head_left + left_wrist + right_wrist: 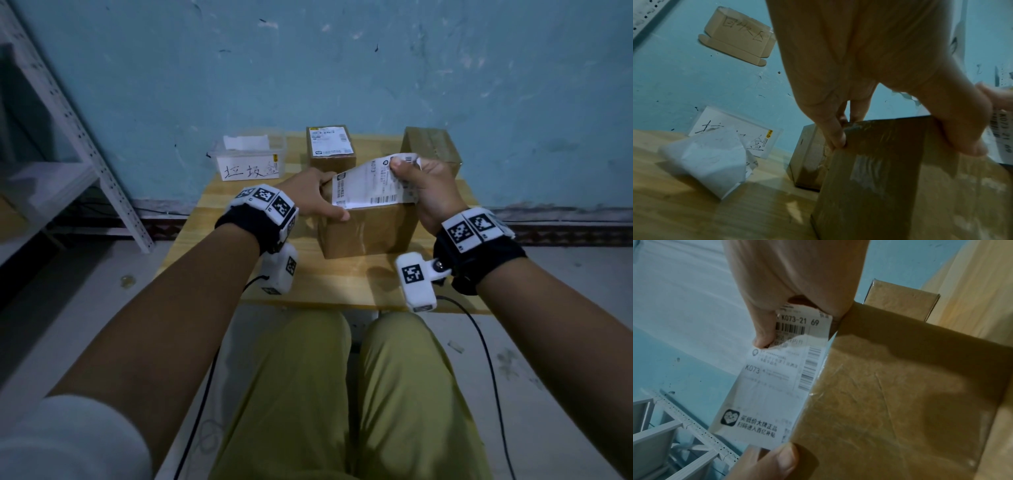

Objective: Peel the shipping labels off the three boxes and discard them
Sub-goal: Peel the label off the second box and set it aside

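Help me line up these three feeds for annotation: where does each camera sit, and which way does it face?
Head: worn high, looks down at the pale wooden table, both forearms, knees.
Left wrist: under the left hand, looks along its fingers gripping the brown cardboard box.
Right wrist: under the right hand, looks at its fingers pinching the white printed shipping label.
All share box and label.

Wooden table (281,274) standing against scuffed blue wall (342,68). Grey slotted metal shelving (85,144) standing at left. Flattened cardboard piece (735,35) with handwritten characters hanging on wall. Black cables (486,359) trailing over pale floor (565,342).
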